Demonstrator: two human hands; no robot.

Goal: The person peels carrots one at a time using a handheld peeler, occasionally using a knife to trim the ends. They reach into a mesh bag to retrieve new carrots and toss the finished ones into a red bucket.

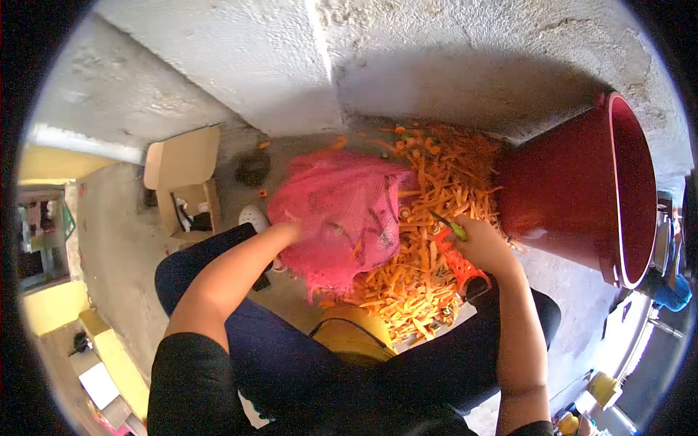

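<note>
- The pink mesh bag [338,218] lies spread on the floor in front of the person, close to the middle of the view.
- The left hand [292,228] is at the bag's nine o'clock edge, largely hidden by the mesh; whether its fingers are open or closed, I cannot tell.
- The right hand [476,243], toward four o'clock from the bag, has its fingers closed around the green-handled knife [458,232], whose blade points toward ten o'clock.
- An orange-red piece with openings [456,263] sits just below the right hand, over the orange peelings [414,287].
- These peelings form a loose heap beside the bag, stretching from one o'clock round to five.
- The big dark red bucket [563,192] is at three o'clock, beyond the heap.
- A yellow container [352,334] is at six o'clock, between the person's legs.
- An open cardboard box [182,163] is at ten o'clock, and a white shoe [252,216] is near the bag at nine.
</note>
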